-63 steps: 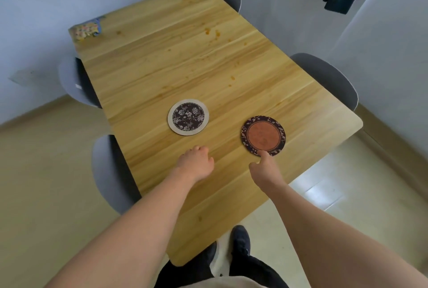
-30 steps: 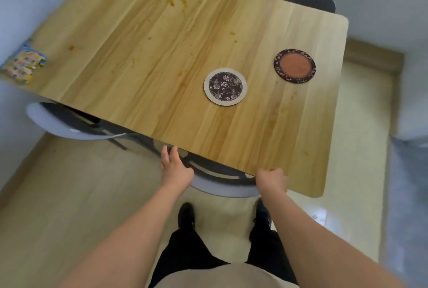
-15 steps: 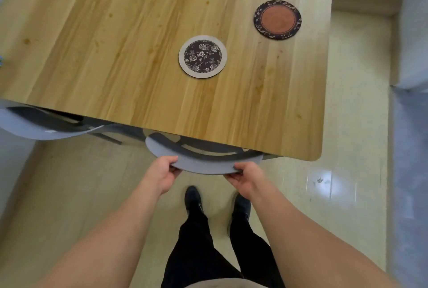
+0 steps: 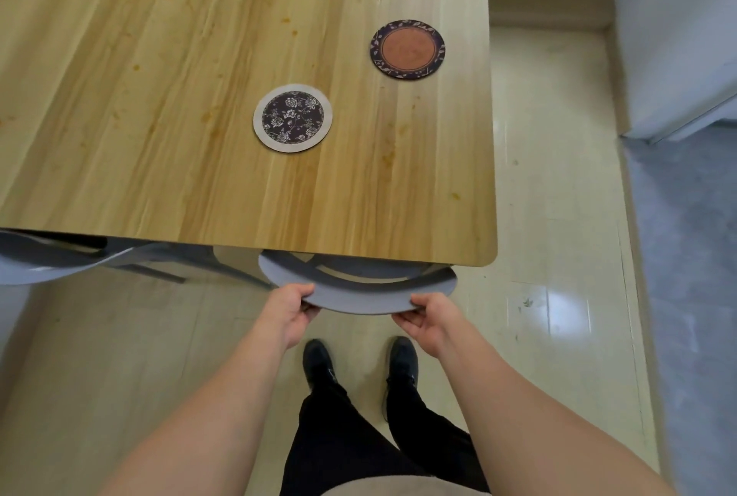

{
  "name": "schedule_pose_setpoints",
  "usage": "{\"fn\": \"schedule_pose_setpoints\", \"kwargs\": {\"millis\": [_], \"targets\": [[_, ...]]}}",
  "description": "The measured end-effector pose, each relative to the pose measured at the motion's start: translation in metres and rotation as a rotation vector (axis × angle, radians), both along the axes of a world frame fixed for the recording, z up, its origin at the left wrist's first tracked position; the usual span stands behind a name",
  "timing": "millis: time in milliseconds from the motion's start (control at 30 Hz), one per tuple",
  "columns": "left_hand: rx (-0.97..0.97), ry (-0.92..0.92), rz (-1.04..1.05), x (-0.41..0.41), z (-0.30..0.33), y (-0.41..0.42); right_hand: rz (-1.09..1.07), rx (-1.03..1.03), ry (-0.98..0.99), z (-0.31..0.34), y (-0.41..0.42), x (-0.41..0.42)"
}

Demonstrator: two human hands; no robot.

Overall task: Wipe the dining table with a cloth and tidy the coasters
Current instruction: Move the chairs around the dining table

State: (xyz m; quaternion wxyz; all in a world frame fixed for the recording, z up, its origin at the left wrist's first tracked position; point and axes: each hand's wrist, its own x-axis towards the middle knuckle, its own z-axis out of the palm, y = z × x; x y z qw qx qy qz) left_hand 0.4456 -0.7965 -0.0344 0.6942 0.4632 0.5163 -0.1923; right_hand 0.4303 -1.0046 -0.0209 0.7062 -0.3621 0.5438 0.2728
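Left hand [image 4: 290,308]: grasps the grey chair back [image 4: 359,296], as 0.5 s ago.
Right hand [image 4: 428,319]: grasps the same chair back.
Chair back: slightly further out from the table [image 4: 159,184] edge.
Floral coaster [image 4: 292,117]: mid-table, unmoved.
Orange coaster [image 4: 407,49]: near the right edge, apart from the floral one.
Stains: orange spots remain on the tabletop.

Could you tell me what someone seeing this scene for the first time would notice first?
Probably the two round coasters on the wooden table: a floral coaster near the middle and an orange-centred coaster towards the right edge, with orange stains scattered across the top. Next, at the near edge, the left hand and right hand grip the curved back of a grey chair tucked under the table.
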Motion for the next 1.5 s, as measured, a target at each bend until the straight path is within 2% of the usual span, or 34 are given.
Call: {"fn": "schedule_pose_setpoints", "kwargs": {"millis": [167,300,567,700,833,1033,1233,1500], "targets": [[-0.025,0.038,-0.030,-0.005,0.003,-0.007,-0.039,-0.024,0.011,0.000,-0.005,-0.003],[0.010,0.087,-0.150,-0.007,0.010,-0.001,-0.026,-0.073,0.011,0.002,0.006,-0.004],[-0.045,0.022,-0.371,-0.004,0.028,0.036,0.002,-0.250,0.102,0.026,0.012,0.026],[-0.001,-0.006,-0.456,-0.015,0.051,0.084,-0.125,-0.273,0.140,0.038,0.061,0.017],[0.101,-0.011,-0.585,-0.031,0.079,0.158,-0.123,-0.203,0.106,0.056,0.136,0.005],[0.232,-0.057,-0.435,-0.034,0.108,0.280,0.128,-0.059,0.017,0.084,0.277,0.004],[0.215,-0.039,-0.267,-0.021,0.108,0.362,0.317,0.010,-0.010,0.084,0.397,0.024],[0.265,0.056,-0.097,0.012,0.092,0.455,0.389,0.044,0.077,0.049,0.492,0.075]]}}
